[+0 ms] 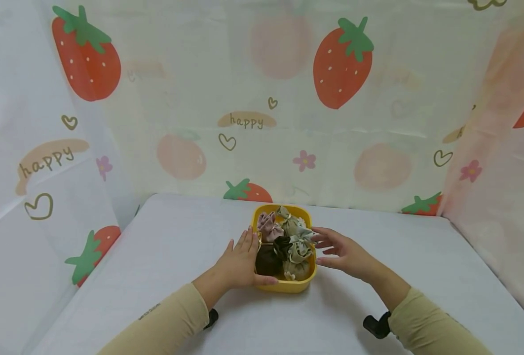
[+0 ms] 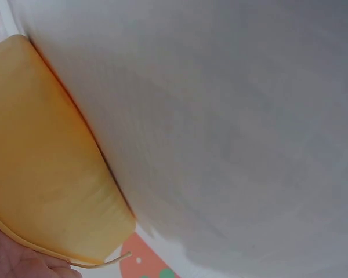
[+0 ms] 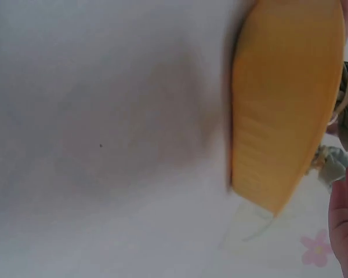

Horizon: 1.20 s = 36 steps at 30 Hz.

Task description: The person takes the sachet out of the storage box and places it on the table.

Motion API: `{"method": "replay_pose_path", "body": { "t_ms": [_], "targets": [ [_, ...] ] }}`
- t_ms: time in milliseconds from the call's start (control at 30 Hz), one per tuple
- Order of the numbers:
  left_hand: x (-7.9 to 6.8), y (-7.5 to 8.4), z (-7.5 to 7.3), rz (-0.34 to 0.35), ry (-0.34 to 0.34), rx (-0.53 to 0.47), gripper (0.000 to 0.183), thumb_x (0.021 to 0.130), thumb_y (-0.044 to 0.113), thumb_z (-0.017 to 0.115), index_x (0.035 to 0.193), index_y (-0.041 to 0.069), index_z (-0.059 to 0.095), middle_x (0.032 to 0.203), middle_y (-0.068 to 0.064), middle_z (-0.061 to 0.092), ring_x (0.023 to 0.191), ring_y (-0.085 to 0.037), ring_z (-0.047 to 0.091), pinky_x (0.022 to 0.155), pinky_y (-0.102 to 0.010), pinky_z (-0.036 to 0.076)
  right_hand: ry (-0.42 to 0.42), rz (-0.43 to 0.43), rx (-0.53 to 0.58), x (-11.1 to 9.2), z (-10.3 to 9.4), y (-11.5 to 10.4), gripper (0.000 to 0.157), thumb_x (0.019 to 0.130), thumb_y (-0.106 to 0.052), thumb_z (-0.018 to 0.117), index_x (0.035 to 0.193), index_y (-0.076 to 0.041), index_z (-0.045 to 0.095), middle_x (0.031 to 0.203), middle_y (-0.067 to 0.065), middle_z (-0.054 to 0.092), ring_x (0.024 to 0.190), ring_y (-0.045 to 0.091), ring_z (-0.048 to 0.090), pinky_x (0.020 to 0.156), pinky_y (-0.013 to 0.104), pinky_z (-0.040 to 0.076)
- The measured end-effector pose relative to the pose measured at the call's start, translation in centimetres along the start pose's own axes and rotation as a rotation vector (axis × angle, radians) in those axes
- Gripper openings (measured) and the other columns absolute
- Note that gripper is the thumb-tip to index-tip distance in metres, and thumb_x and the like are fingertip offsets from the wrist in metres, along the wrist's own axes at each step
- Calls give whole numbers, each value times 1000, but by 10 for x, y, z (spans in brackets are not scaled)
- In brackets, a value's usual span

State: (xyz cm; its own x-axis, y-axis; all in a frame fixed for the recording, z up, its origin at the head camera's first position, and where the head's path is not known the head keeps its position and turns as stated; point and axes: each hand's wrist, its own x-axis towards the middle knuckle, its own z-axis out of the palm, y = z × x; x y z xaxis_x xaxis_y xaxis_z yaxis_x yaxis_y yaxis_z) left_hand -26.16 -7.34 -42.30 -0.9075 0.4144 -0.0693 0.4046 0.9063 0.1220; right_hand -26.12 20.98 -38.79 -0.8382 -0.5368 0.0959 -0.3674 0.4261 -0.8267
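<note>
A yellow box [image 1: 288, 287] in the middle of the table holds several small drawstring pouches: a dark one [image 1: 268, 261] at front left, a tan one [image 1: 295, 269] at front right, a pink one [image 1: 268, 227] and an olive one [image 1: 289, 225] behind. My left hand [image 1: 240, 261] lies along the left rim with fingers straight and thumb across the front corner. In the left wrist view its fingers overlap the rim of the box [image 2: 52, 150]. At the right rim, my right hand [image 1: 351, 254] has its fingers spread and slightly bent, fingertips beside a pale patterned pouch [image 1: 304, 234].
White cloth covers the table [image 1: 191, 222]. Behind and at both sides hang fabric walls [image 1: 244, 158] printed with strawberries, hearts and flowers. Black wrist-camera mounts [image 1: 377, 325] stick out under both sleeves.
</note>
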Motion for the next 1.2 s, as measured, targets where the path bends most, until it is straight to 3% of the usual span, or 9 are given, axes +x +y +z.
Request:
{"method": "replay_pose_path", "body": {
  "t_ms": [167, 267, 567, 733, 967, 1200],
  "targets": [
    [0, 0, -1, -2, -5, -11, 129, 58, 91, 32, 146, 1, 7, 152, -16, -2, 139, -29, 2, 108, -53, 11, -34, -55, 9, 4, 6, 6, 55, 83, -10, 67, 133, -1, 44, 125, 18, 53, 112, 32, 52, 94, 48, 40],
    [-1, 0, -2, -1, -7, -15, 129, 58, 91, 32, 146, 1, 7, 152, -16, -3, 139, -28, 2, 108, -53, 11, -39, -72, -3, 6, 9, 8, 52, 82, -11, 68, 129, 1, 48, 124, 17, 54, 113, 31, 51, 94, 44, 41],
    [0, -1, 0, 1, 1, -13, 129, 58, 91, 33, 146, 1, 6, 152, -16, -4, 139, -29, 3, 108, -52, 12, -26, 44, -49, 10, 18, 12, 41, 82, -18, 70, 120, -8, 59, 118, 11, 58, 101, 25, 58, 83, 33, 49],
    [1, -2, 2, 2, 7, -24, 130, 57, 92, 33, 146, 1, 5, 152, -16, -4, 139, -28, 2, 108, -52, 12, 31, 81, -65, 11, 23, 15, 29, 81, -17, 70, 110, -11, 65, 105, 5, 63, 91, 17, 59, 73, 24, 51],
    [0, -2, 1, -3, 0, -20, 130, 57, 92, 32, 146, 1, 4, 152, -16, -5, 139, -28, 2, 108, -52, 12, 125, 99, -115, 14, 30, 15, 12, 82, -17, 69, 92, -10, 69, 86, 0, 65, 77, 14, 58, 66, 23, 50],
    [2, -2, 3, -4, -6, -20, 132, 55, 93, 30, 146, 1, 3, 152, -16, -6, 139, -28, 1, 108, -52, 11, 226, 114, -118, 14, 34, 13, 4, 82, -14, 69, 84, -12, 70, 83, -1, 67, 75, 13, 59, 64, 23, 50]
  ]
}}
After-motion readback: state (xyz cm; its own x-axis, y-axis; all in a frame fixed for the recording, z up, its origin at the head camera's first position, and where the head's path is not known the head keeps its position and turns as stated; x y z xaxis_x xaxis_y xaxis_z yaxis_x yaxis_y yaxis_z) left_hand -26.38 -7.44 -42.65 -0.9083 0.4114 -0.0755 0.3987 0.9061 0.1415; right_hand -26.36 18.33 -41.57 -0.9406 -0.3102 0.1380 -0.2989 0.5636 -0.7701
